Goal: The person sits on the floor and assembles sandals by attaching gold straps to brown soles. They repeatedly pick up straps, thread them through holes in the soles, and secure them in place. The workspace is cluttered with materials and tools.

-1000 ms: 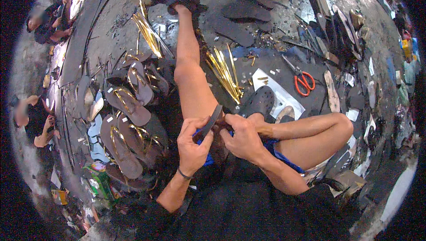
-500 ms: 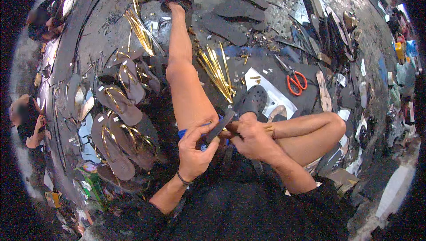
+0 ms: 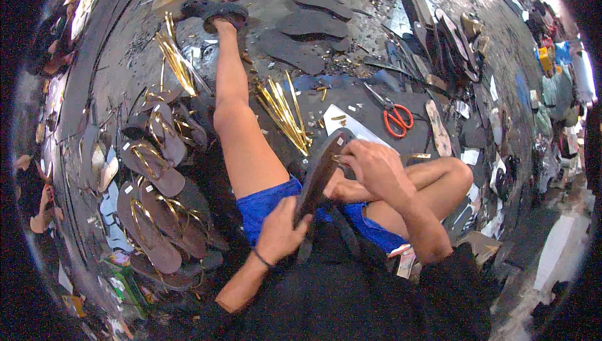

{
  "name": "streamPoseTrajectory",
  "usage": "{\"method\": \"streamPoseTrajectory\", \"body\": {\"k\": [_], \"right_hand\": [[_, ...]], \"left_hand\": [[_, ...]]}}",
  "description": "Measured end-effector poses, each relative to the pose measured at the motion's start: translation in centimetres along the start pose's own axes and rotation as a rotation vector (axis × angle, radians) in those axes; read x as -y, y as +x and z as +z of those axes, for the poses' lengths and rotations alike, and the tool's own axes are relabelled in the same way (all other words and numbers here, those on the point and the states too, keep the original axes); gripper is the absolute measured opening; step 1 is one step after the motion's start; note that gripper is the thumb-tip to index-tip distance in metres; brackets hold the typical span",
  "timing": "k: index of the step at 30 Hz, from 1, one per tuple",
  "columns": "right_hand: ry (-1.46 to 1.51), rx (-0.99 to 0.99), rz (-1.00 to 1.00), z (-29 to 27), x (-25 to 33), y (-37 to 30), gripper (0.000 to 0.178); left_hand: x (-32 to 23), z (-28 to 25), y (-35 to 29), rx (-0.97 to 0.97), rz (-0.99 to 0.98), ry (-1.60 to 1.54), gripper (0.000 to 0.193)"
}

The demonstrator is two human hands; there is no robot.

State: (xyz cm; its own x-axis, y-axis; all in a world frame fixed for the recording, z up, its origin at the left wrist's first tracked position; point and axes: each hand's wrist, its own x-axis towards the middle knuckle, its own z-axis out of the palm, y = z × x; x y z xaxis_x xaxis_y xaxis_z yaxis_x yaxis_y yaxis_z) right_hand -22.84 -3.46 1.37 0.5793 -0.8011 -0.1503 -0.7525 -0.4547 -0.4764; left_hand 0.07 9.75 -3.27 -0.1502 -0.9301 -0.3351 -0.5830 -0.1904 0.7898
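Observation:
A dark brown flip-flop sole with a small white sticker at its upper end stands tilted in front of my body. My left hand grips its lower end, thumb on the near side and fingers behind. At the upper end, my right hand is closed, its fingertips pinching a short bit of gold strap against the sole. How far the strap goes into the sole is hidden by the fingers. Behind the sole lies a white sheet with small gold scraps on it.
Finished flip-flops with gold straps are heaped at the left. Gold strips lie beyond my lap, beside red-handled scissors. Dark loose soles rest farther off, and more soles stand at the right. Another person's arm shows at the left rim.
The sole has swung up lengthwise and come into fuller view. My left hand has shifted down to its lower end; my right hand has moved up to its upper end. The whole view has shifted slightly.

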Motion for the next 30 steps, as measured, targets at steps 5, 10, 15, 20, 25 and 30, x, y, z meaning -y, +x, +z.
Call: {"method": "streamPoseTrajectory", "body": {"k": [5, 10, 15, 20, 25, 30], "right_hand": [[0.155, -0.243, 0.263, 0.8, -5.3, -0.7, 0.010], [0.678, -0.218, 0.386, 7.5, -1.3, -0.8, 0.014], [0.696, -0.167, 0.223, 3.5, 5.5, 1.2, 0.014], [0.880, -0.399, 0.249, 3.5, 4.9, 3.0, 0.020], [0.525, -0.242, 0.315, 3.6, 5.2, 1.9, 0.027], [0.676, -0.400, 0.021, 4.4, 4.7, 1.8, 0.017]], "left_hand": [[1.4, -10.5, 0.0, 0.206, 0.100, -0.072, 0.039], [-1.3, -7.4, 2.0, -0.087, -0.090, -0.513, 0.034], [-5.2, -3.7, 5.2, -0.410, -0.007, -0.558, 0.077], [-7.0, -4.0, 5.9, -0.412, 0.048, -0.546, 0.090], [-4.5, -2.2, 6.7, -0.652, 0.274, -0.070, 0.085], [0.2, 0.1, 6.6, -0.622, 0.165, -0.070, 0.076]]}}
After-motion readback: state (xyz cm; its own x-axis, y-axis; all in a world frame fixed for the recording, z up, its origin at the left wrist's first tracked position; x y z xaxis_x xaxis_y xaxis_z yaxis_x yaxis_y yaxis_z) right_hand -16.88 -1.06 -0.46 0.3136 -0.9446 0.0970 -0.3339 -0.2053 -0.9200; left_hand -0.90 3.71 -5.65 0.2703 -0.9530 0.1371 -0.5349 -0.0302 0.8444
